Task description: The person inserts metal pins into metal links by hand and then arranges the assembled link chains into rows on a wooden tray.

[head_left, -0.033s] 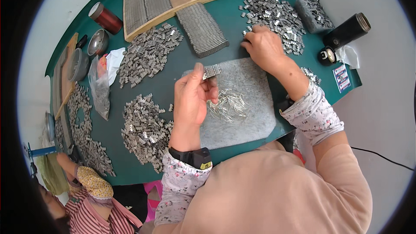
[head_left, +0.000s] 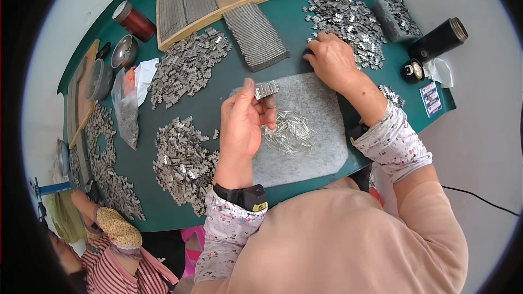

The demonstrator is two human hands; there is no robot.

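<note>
Green worktable (head_left: 218,103), heaped with small metal pieces. Left hand (head_left: 242,125) pinches a short stack of metal clips (head_left: 266,89) above the grey felt mat (head_left: 316,147), likely for aligning; right hand (head_left: 332,60), fingers spread, rests on the far pile (head_left: 348,16), probably gathering more.

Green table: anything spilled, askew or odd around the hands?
Nothing stands out. The left hand holds a small metal strip above the grey mat, thin pins lie loose on it, and the right hand rests on a pile of metal pieces.
</note>
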